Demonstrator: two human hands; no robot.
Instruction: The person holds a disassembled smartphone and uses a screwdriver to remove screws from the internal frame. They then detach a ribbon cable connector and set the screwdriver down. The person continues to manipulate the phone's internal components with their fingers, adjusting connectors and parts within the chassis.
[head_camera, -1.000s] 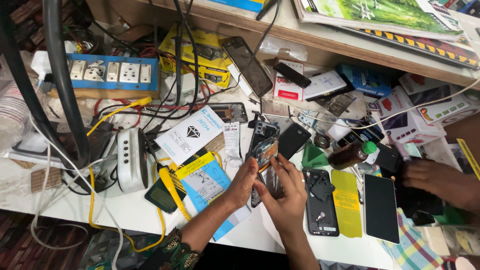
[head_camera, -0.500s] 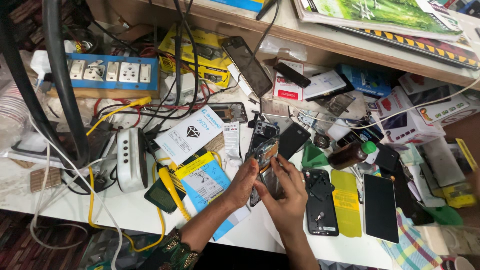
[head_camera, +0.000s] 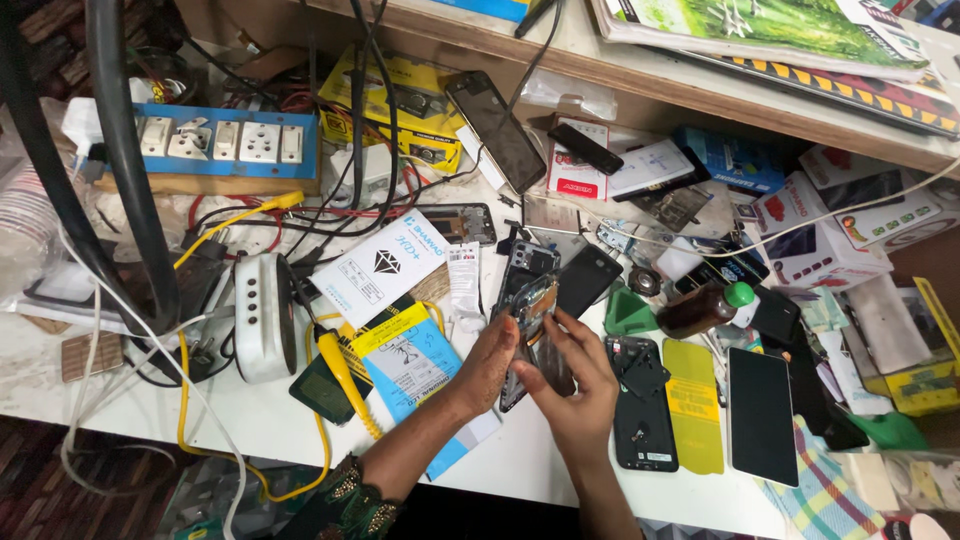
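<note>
My left hand (head_camera: 487, 362) grips the left edge of an opened phone (head_camera: 531, 310) that stands tilted above the white bench, its inner boards showing. My right hand (head_camera: 574, 385) sits on the phone's lower right side, thumb and fingers pinching at its inner part. What the fingertips hold there is too small to tell. A second opened phone body (head_camera: 640, 405) lies flat just right of my right hand.
A brown bottle with a green cap (head_camera: 705, 309), a green pick (head_camera: 628, 314), a yellow film (head_camera: 693, 405) and a dark phone (head_camera: 760, 415) lie to the right. A blue socket strip (head_camera: 215, 145), cables and a yellow-handled tool (head_camera: 345, 375) crowd the left. A shelf (head_camera: 700, 85) runs along the back.
Another person's hand at the right edge has withdrawn out of view. My two hands stay on the opened phone with only slight finger movement.
</note>
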